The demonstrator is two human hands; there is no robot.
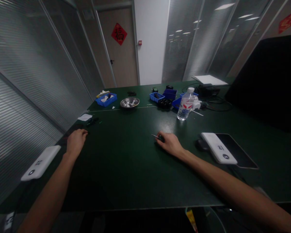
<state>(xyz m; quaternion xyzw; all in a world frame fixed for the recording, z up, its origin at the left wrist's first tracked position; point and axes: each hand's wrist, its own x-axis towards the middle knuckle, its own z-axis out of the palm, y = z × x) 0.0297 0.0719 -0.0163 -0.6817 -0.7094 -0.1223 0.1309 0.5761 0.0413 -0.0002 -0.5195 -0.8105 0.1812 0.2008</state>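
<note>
My right hand (pixel 169 143) rests low over the middle of the green table, its fingers closed around a small screwdriver (pixel 161 138). The screwdriver's dark handle shows between the fingers, and its thin metal shaft points left. Near the table's left edge is my left hand (pixel 75 142), fingers pressed together in a pinch. Something small and dark seems to be at those fingertips, too dim to name. Just beyond the left hand lie a dark tool-like object (pixel 92 121) and a white slip of paper (pixel 85 117).
A water bottle (pixel 185 105) stands beyond my right hand. Farther back are a metal bowl (pixel 130 107), a blue tray (pixel 106 101) and several blue bins. White power banks lie left (pixel 41 162) and right (pixel 218 149). A black monitor (pixel 269 81) looms at right.
</note>
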